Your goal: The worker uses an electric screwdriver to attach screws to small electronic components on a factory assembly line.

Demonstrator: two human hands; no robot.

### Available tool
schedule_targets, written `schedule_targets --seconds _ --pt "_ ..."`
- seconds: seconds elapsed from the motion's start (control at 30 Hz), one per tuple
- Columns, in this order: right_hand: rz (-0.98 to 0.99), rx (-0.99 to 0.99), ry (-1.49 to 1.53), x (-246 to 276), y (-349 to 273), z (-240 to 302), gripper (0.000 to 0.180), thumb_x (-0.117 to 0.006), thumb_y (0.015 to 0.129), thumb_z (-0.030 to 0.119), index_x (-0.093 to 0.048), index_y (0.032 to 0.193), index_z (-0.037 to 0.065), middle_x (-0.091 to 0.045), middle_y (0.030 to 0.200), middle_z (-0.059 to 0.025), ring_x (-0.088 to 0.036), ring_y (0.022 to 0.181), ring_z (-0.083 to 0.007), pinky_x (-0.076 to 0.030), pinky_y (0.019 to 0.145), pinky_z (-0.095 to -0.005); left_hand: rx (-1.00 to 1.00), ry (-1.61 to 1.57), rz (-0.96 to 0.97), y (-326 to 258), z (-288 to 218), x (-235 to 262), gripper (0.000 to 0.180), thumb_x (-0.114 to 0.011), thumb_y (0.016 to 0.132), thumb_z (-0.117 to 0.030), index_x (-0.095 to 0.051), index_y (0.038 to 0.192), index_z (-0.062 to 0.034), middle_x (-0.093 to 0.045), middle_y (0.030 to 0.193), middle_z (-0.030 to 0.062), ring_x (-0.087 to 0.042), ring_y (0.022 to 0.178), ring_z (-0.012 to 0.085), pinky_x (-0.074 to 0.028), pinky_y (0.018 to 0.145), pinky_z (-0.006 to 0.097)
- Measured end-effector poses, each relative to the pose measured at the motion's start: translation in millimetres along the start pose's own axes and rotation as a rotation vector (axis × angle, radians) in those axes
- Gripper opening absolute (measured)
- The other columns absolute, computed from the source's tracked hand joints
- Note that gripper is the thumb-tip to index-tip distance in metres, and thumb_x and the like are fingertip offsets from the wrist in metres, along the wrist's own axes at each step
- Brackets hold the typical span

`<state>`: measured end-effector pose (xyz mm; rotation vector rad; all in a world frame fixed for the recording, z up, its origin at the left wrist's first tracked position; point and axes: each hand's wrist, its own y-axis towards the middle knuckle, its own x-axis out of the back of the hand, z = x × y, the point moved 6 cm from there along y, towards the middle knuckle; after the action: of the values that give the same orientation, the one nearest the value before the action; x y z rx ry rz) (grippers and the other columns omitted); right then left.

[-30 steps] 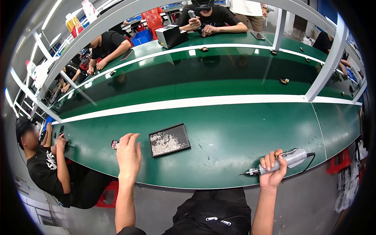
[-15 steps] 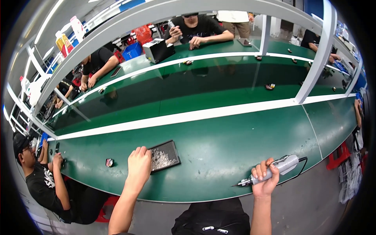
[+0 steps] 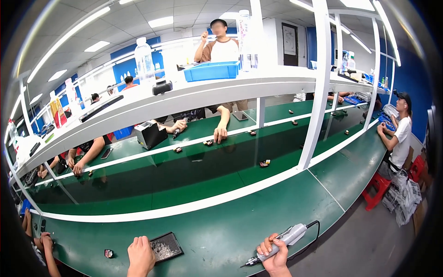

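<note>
The person's right hand (image 3: 273, 253) is gripping a grey screwdriver (image 3: 292, 234); the left hand (image 3: 141, 256) is covering a black tray's (image 3: 173, 242) left edge on the green table (image 3: 217, 244), and whether it is pinching anything cannot be told; beyond, a small part (image 3: 264, 163) is lying on a belt (image 3: 203, 182)
</note>
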<state>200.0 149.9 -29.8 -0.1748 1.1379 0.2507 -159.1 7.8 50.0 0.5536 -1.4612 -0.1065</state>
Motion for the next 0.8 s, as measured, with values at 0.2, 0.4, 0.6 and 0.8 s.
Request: schedule_targets --seconds 0.2,0.4,0.6,0.8 --pt "0.000 -0.018 -0.002 0 5 -1 0.011 -0.054 0.084 0.021 -0.053 0.086 0.010 -0.039 0.058 -0.0015 -0.038 0.051 -0.0134 -0.035 0.059 -0.0309 -0.012 -0.035 0.001 5 0 2 0.009 -0.055 0.080 -0.005 -0.047 0.076 -0.0018 -0.054 0.067 0.0151 -0.056 0.067 0.0341 -0.045 0.060 0.046" --pt "0.031 -0.024 0.024 -2 2 -2 0.008 -0.054 0.086 0.018 -0.054 0.086 0.010 -0.040 0.060 -0.0028 -0.039 0.054 -0.0147 -0.034 0.061 -0.0313 -0.034 -0.024 -0.127 6 11 -5 0.012 -0.062 0.078 -0.005 -0.050 0.075 -0.0036 -0.056 0.066 0.0126 -0.058 0.065 0.0311 -0.047 0.060 0.044" --pt "-0.068 -0.050 0.098 3 -1 -6 0.010 -0.057 0.087 0.017 -0.053 0.091 0.008 -0.038 0.063 -0.0010 -0.037 0.058 -0.0131 -0.033 0.060 -0.0284 -0.064 -0.114 -0.121 1 11 1 0.008 -0.065 0.078 -0.005 -0.057 0.080 -0.0046 -0.059 0.069 0.0109 -0.059 0.068 0.0310 -0.047 0.061 0.042" --pt "-0.046 -0.051 0.085 4 -2 -6 0.010 -0.057 0.087 0.017 -0.054 0.091 0.008 -0.041 0.064 -0.0010 -0.039 0.059 -0.0127 -0.034 0.060 -0.0284 -0.061 -0.209 -0.176 3 -1 23 0.009 -0.068 0.073 -0.002 -0.059 0.073 -0.0044 -0.059 0.069 0.0093 -0.058 0.067 0.0307 -0.047 0.060 0.042"
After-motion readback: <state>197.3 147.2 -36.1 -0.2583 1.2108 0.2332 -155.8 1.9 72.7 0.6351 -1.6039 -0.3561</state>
